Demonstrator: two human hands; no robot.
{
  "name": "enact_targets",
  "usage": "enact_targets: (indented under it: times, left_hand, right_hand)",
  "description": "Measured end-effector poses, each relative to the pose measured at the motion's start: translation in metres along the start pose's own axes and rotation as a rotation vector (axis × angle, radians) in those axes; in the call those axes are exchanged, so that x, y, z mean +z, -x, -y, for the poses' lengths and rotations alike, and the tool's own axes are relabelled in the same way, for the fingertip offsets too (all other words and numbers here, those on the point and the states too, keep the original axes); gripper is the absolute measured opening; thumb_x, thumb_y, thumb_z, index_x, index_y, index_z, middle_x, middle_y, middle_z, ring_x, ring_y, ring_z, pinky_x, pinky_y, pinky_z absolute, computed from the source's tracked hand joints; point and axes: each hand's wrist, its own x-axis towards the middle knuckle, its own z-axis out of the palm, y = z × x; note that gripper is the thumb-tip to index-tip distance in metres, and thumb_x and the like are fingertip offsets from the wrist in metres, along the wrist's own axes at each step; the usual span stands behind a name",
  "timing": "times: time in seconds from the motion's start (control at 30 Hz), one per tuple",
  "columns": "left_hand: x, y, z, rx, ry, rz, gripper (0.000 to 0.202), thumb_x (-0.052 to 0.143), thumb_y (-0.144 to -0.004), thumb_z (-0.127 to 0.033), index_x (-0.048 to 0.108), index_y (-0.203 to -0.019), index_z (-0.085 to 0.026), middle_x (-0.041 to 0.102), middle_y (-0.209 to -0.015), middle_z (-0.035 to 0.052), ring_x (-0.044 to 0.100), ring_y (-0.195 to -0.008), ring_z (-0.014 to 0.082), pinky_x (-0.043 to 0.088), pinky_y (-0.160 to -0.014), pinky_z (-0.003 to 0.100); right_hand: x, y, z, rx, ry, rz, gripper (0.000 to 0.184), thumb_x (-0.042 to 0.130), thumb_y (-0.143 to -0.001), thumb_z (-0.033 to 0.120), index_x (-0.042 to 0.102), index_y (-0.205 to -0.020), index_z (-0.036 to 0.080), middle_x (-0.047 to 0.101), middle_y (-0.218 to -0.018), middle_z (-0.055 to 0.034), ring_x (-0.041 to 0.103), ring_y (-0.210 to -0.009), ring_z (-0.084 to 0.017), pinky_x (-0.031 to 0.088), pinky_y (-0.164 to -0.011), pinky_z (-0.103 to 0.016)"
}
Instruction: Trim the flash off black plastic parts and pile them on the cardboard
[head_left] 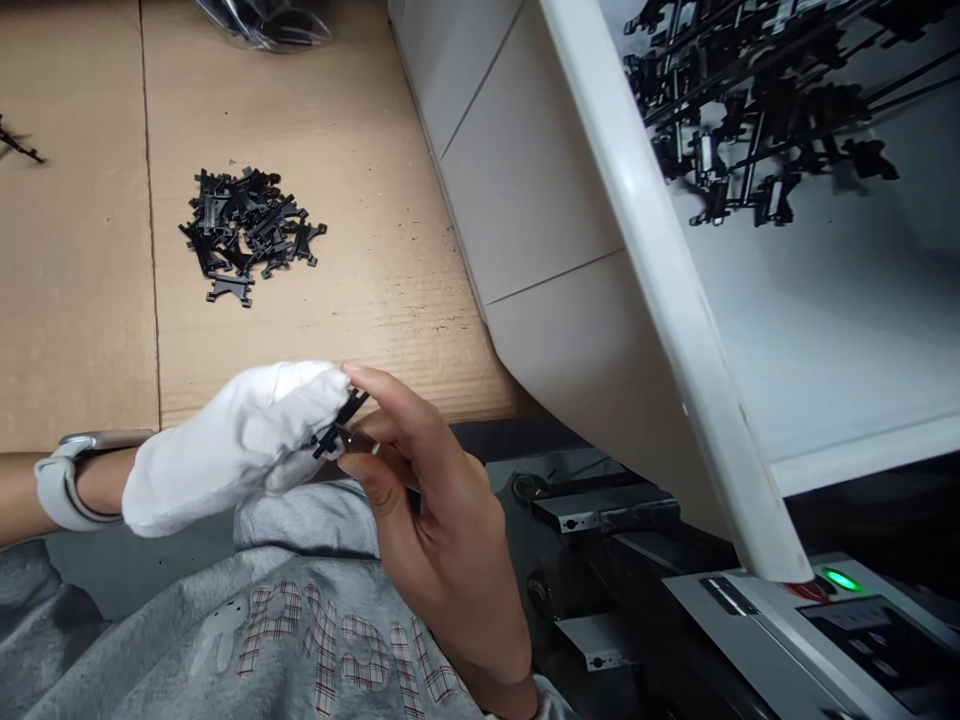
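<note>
My left hand (pixel 240 430), in a white glove, is closed around a small black plastic part (pixel 341 422), gripping it between thumb and fingers. Bare, my right hand (pixel 442 510) meets it from the right, its forefinger tip by the part's upper end. Between the right thumb and fingers is a small shiny piece (pixel 361 441), pressed close to the part; its kind cannot be made out. Beyond the hands, a pile of similar black plastic parts (pixel 247 225) lies on the cardboard-covered table (pixel 360 270).
To the right stands a white tray (pixel 847 340) with many black parts on sprues (pixel 757 110). A clear plastic bag (pixel 270 22) holds dark pieces at the far edge. A control box (pixel 825 630) with a green light is at lower right. A black scrap (pixel 19 145) lies far left.
</note>
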Motion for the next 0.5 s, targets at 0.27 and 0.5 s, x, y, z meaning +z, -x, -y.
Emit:
enact_targets:
  times: [0.27, 0.5]
  left_hand:
    - [-0.0068, 0.0032, -0.0031, -0.109, -0.082, 0.039, 0.061, 0.083, -0.085, -0.079, 0.069, -0.089, -0.019, 0.049, -0.065, -0.0038, 0.037, -0.058, 0.0094, 0.036, -0.055, 0.021]
    - [-0.006, 0.0068, -0.0045, -0.051, -0.101, 0.009, 0.063, 0.083, -0.086, -0.077, 0.06, -0.075, -0.019, 0.048, -0.064, -0.0047, 0.04, -0.058, 0.0081, 0.043, -0.059, 0.02]
  right_hand:
    - [0.0022, -0.002, 0.0036, 0.015, 0.037, -0.007, 0.043, 0.065, -0.109, 0.018, 0.064, -0.15, 0.03, 0.082, -0.105, -0.002, 0.078, -0.085, -0.017, 0.067, -0.075, -0.026]
    - [0.0016, -0.0001, 0.004, 0.019, 0.011, -0.011, 0.042, 0.065, -0.11, 0.02, 0.064, -0.151, 0.032, 0.081, -0.107, -0.0024, 0.078, -0.087, -0.017, 0.067, -0.077, -0.026]
